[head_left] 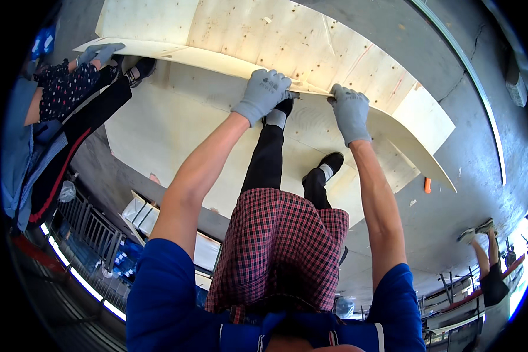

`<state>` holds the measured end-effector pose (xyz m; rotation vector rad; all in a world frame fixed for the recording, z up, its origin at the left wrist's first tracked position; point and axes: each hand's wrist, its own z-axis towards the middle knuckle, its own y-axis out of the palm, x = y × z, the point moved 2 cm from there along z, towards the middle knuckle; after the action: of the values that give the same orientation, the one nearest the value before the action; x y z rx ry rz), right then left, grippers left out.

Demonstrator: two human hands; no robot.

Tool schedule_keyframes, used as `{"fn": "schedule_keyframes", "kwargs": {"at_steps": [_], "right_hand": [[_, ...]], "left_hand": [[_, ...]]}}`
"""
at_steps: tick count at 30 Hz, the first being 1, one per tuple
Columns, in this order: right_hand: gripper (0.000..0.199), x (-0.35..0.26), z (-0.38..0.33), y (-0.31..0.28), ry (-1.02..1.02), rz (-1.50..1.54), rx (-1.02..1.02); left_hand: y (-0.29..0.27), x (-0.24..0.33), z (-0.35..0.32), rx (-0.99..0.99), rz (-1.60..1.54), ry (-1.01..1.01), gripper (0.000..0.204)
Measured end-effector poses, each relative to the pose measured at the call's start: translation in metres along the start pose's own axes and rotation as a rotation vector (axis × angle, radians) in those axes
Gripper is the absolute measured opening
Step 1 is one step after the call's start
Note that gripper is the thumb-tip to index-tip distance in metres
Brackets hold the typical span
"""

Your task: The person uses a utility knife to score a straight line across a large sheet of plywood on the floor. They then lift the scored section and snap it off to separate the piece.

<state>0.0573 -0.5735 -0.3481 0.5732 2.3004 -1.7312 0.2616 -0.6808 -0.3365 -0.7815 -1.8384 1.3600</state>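
Observation:
A large, thin, pale wood veneer sheet (196, 57) stands raised on edge, bending along its length. My left hand (261, 95), in a grey glove, has its fingers curled over the top edge near the middle. Further right, my right hand (351, 112), also gloved in grey, is closed on the same edge. At the far left, a co-worker's gloved hands (100, 53) hold the other end. Another knotty wood sheet (246, 29) lies beyond the raised one. My shoes (332, 161) are on a pale sheet (176, 141) lying on the floor.
An orange object (427, 185) lies on the grey floor right of the sheets. A long metal strip (478, 88) runs along the floor at the right. Metal racks (88, 226) stand at the lower left. Another person (491, 258) is at the far lower right.

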Motion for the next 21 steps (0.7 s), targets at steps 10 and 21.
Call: {"fn": "schedule_keyframes", "kwargs": {"at_steps": [10,21], "right_hand": [[0.068,0.136,0.088,0.001,0.115,0.119,-0.417],[0.023,0.124,0.042,0.001,0.037,0.102,-0.198]], "left_hand": [[0.006,-0.026,0.167,-0.526,-0.096,0.027,0.045],[0.051,0.07,0.184,-0.746,-0.326,0.095,0.044]]}}
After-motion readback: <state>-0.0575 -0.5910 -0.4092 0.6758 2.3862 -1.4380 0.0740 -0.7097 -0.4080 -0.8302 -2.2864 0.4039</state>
